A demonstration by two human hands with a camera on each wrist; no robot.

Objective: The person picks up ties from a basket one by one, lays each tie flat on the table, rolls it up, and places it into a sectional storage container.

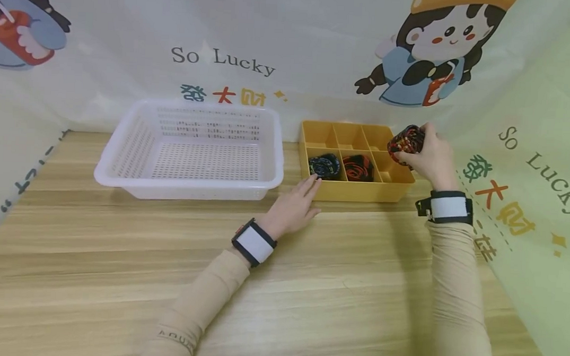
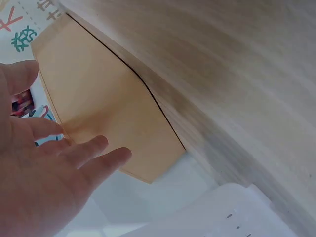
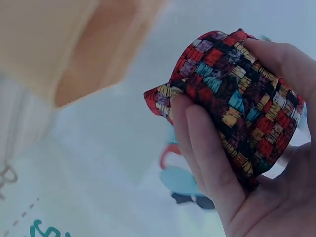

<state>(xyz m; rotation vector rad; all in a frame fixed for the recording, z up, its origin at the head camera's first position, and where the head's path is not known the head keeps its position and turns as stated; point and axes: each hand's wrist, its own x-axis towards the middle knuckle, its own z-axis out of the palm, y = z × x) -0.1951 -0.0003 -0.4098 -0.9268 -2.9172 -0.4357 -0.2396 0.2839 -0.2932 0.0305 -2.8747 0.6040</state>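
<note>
My right hand (image 1: 436,158) grips a rolled-up cloth (image 1: 407,145) above the right end of a yellow divided box (image 1: 361,192). In the right wrist view the rolled-up cloth (image 3: 237,98) shows a red, black, teal and cream checked pattern, with thumb and fingers round its sides. A dark blue patterned roll (image 1: 325,166) sits in the box's front left compartment, and a red and black roll (image 1: 358,168) in the front middle one. My left hand (image 1: 293,207) is at the box's front left corner, fingers extended; the left wrist view shows this hand (image 2: 54,163) beside the box's outer wall.
A white perforated plastic basket (image 1: 194,187) stands on the wooden table (image 1: 270,294) left of the box. Behind it hangs a printed white cloth backdrop (image 1: 310,35), and another printed sheet (image 1: 545,131) rises along the right side.
</note>
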